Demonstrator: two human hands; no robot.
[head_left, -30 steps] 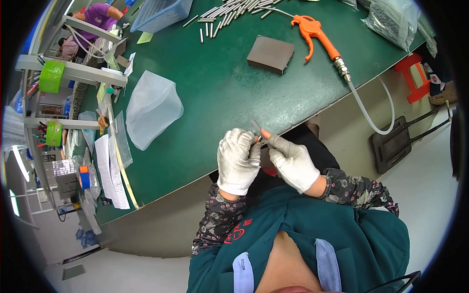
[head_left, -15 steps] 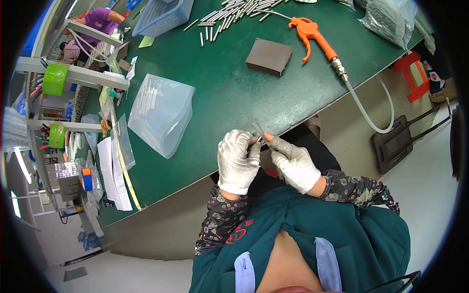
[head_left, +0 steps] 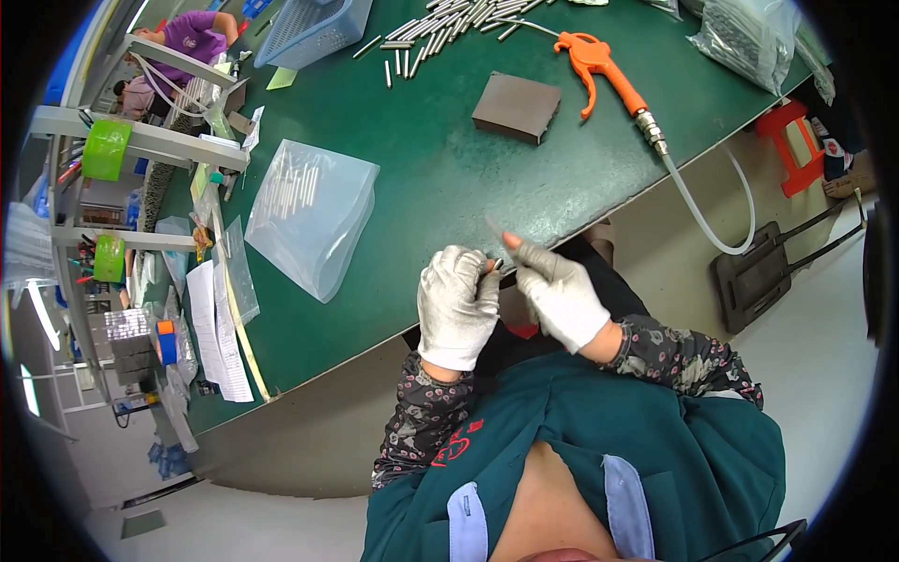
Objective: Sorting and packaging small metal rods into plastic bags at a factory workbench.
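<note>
At desk (head_left: 421, 169) edge, near body: both gloved hands meet. Left hand (head_left: 456, 304) and right hand (head_left: 559, 292) each have grip clamped on small metal rod (head_left: 496, 267) between them.

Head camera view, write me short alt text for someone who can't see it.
Two white-gloved hands, left hand and right hand, meet over the near edge of a green table, pinching a small thin metal piece between them. On the table lie a clear plastic bag, a dark block, an orange air blow gun with a hose, and scattered metal rods.
</note>
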